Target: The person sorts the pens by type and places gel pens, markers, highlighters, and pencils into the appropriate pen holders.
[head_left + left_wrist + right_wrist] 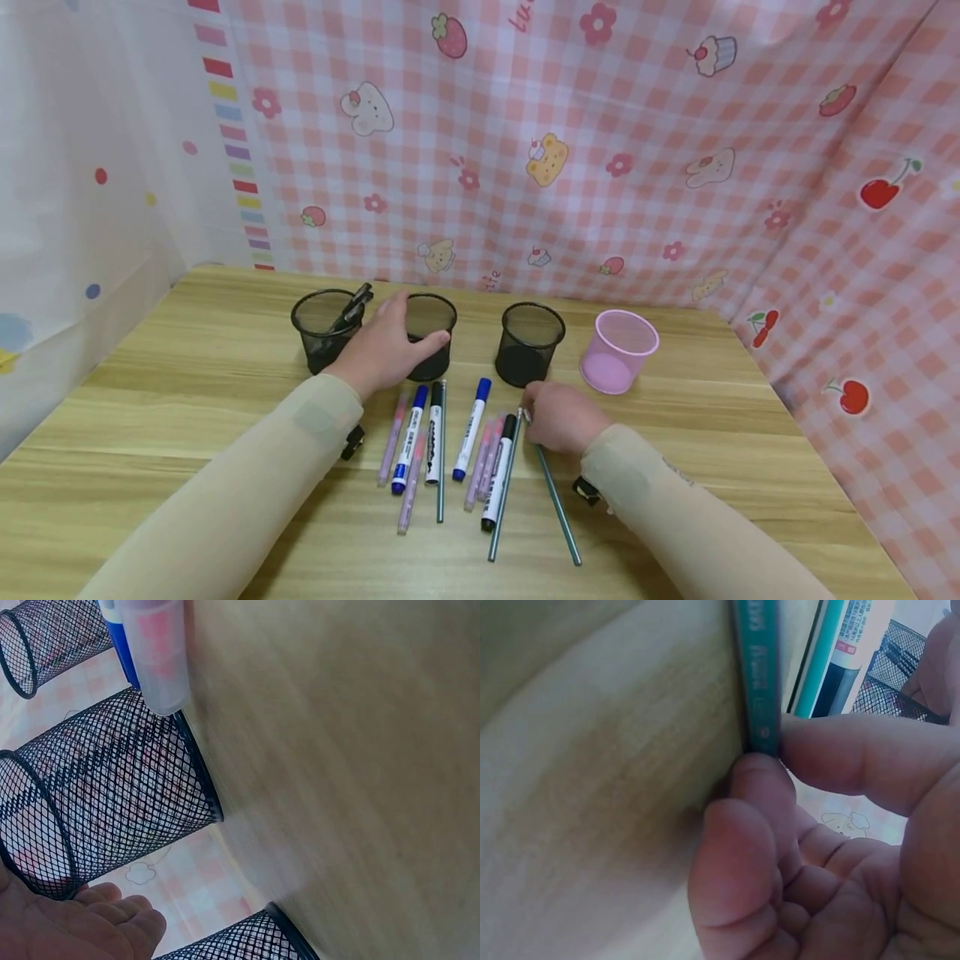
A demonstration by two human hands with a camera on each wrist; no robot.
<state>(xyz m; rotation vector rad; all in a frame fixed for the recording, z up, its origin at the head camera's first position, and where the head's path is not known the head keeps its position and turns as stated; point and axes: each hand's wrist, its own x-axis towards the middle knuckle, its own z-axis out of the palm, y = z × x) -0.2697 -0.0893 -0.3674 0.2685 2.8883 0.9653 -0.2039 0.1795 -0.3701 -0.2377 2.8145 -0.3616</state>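
Note:
My left hand (390, 346) is at the second black mesh cup (433, 312), thumb stretched across its front near the rim. In the left wrist view, the fingers (120, 915) lie loosely beside that cup's rim; whether they press it I cannot tell. My right hand (564, 417) pinches a green pencil (558, 504) near its upper end between thumb and fingers, seen close in the right wrist view. The pencil slants down along the wooden table. Left of it lie another green pencil (504, 492) and a black-capped marker (497, 479).
More pens lie between the hands: blue-capped markers (471, 429), pink-and-lilac pens (389, 446) and another pencil (441, 467). Behind stand a black cup (318, 333) holding black pens (352, 308), another black cup (525, 337) and a pink cup (611, 367). A checked curtain (487, 108) hangs at the back.

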